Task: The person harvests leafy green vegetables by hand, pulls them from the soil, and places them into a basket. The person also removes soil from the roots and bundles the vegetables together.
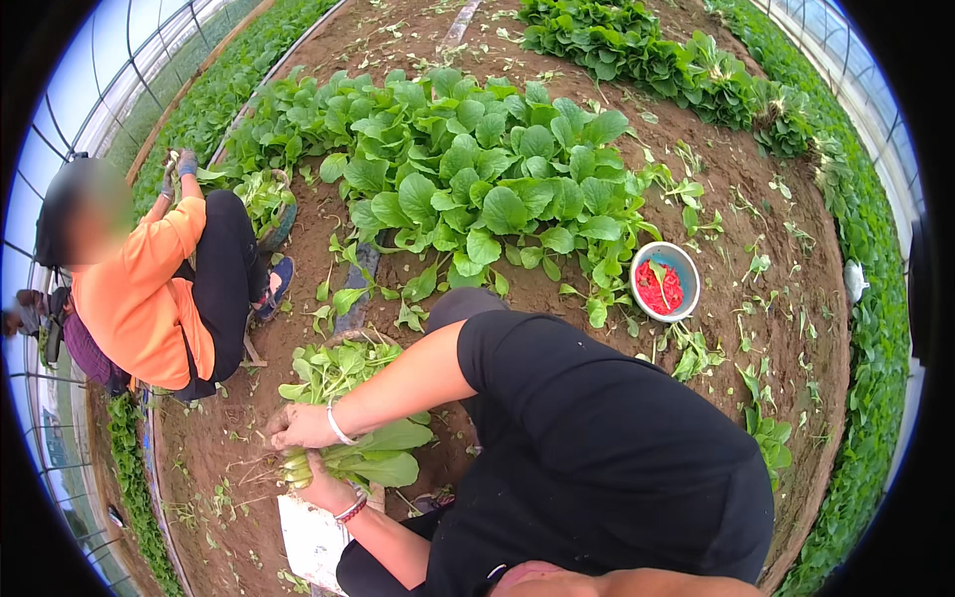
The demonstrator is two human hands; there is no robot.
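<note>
My left hand point(328, 489), at the lower left with a red bracelet at its wrist, grips a bunch of leafy greens point(384, 455) by the pale stems. Thin roots fringed with soil stick out to the left. Just above it, my right hand point(306, 427), with a white band at the wrist, is closed at the root end of the greens. Its fingertips are partly hidden. More greens point(339, 369) lie in a round container point(365, 336) behind my right forearm. Below my left hand is a white flat-topped block point(310, 541).
A large heap of greens point(477, 179) covers the soil ahead. A white bucket point(694, 272) holds red strips point(656, 287). A person in orange point(149, 276) crouches at left beside a tub of greens point(272, 209). Stacked greens point(649, 56) stand upper right; loose leaves litter the soil.
</note>
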